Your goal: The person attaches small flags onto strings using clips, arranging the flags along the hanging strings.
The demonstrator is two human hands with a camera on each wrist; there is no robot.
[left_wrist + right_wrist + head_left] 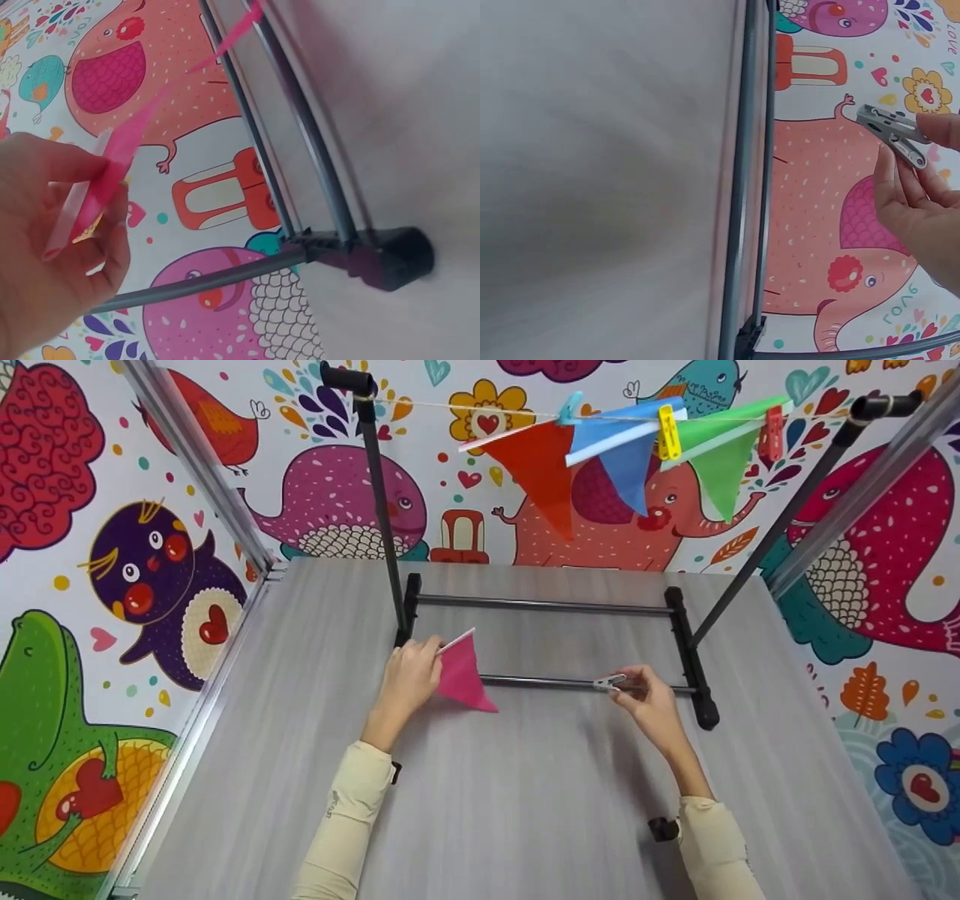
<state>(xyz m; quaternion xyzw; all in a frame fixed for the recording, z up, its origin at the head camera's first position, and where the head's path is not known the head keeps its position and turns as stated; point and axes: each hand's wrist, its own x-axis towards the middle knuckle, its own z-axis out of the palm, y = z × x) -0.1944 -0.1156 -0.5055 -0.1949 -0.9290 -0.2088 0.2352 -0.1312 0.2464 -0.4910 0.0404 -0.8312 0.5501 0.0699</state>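
My left hand (411,675) pinches a pink triangular pennant (463,676) by its white-edged top, and the pointed end hangs to the right. In the left wrist view, thumb and fingers close on the pennant's white edge (75,202). My right hand (651,706) pinches a grey clothespin (610,682) by its handle end, with the nose pointing left. The clothespin (892,131) shows clearly in the right wrist view, between thumb and fingertips. Both hands are above the front bar (540,682) of a black stand.
A string between the stand's left post (382,510) and right post (780,525) bears a red pennant (536,469), a blue one (628,457) and a green one (724,465). Blue, yellow (668,433) and red (771,433) clothespins sit along it. Patterned walls surround the grey table (510,802).
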